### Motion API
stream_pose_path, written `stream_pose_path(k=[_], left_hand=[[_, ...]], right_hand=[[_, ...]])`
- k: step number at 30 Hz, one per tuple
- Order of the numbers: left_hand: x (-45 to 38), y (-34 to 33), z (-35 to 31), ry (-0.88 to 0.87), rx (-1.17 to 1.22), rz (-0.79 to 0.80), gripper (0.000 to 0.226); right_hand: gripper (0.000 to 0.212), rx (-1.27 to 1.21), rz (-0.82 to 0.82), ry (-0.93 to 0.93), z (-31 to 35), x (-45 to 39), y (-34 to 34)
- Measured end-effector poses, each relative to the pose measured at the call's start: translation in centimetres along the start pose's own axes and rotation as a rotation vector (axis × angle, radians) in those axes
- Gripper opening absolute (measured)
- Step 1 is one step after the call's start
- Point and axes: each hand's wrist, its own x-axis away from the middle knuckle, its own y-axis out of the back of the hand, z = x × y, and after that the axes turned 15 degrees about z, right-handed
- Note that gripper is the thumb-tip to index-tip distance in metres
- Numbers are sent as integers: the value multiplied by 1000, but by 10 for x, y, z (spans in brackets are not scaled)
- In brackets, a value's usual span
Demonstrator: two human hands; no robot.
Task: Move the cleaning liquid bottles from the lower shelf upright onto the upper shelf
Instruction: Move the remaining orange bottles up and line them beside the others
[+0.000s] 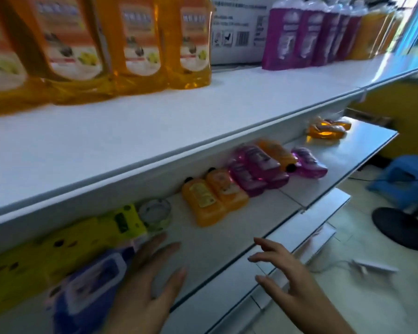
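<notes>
reaching toward the lower shelf (227, 239) w/ both hands, nothing held yet. left hand (147, 283) has fingers straight and spread, hovering just beside a blue wipes pack (92, 280), not gripping it. right hand (287, 276) is loosely open too, fingers a bit bent, out over the shelf's front edge.

the closest bottles are the two orange bottles (212, 198), lying flat side by side, up and to the right of both sets of fingertips, deeper in on the shelf. long axis runs front to back, black caps pointing at the back wall, bases toward the person. right hand looks nearer imo. pink bottles (253, 172) lie just beyond them, more orange further right. upper shelf (155, 121) has bare space between the standing orange and purple rows, prob the drop spot.
</notes>
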Motion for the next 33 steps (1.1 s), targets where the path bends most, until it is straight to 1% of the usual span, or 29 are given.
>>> stream_pose_path(k=[2,3,6,7,9,10,11,12,13,15,17,18,20,21,24,25,28,29,31,33], left_hand=[[-27,-13,5,82,130,139,28],[-41,-21,6,96,192,177,29],[-79,-48,11,141,304,217,36],[-93,-55,12,144,306,203,39],[-122,-68,14,91,328,151,41],[-135,-76,16,71,372,135,49],[-150,-84,20,82,414,115,63],[-163,-91,24,116,429,77,75],[-175,-98,29,147,439,25,80],[-196,-109,39,206,496,-109,80],[-207,-114,44,250,510,-191,95],[-209,-115,45,284,485,-206,104],[-211,-117,48,297,428,-235,100],[-211,-118,50,301,400,-244,97],[-208,-122,49,356,337,-261,96],[-207,-123,50,362,331,-274,96],[-202,-127,55,370,357,-286,97],[-199,-129,57,362,374,-294,97],[-193,-130,59,342,361,-336,96],[-184,-129,56,302,392,-362,102]], right_hand=[[31,15,14,-31,-18,-7,6],[33,30,24,-36,-25,-13,9],[39,64,93,-31,-43,-41,20],[41,53,104,-22,-48,-53,25],[44,15,120,20,-58,-80,35],[46,5,139,52,-64,-94,39],[49,7,164,82,-70,-108,44],[51,30,192,105,-76,-122,48],[55,71,221,122,-81,-135,52],[60,149,261,156,-90,-164,60],[58,159,281,244,-91,-187,66],[56,153,293,303,-89,-198,68],[50,258,319,427,-88,-226,66],[47,317,365,445,-88,-242,63],[56,366,536,282,-81,-280,45],[58,404,552,279,-80,-286,38],[54,489,478,265,-81,-293,23],[52,467,474,245,-82,-290,22],[44,294,487,177,-79,-288,24],[41,128,506,120,-71,-284,29]])
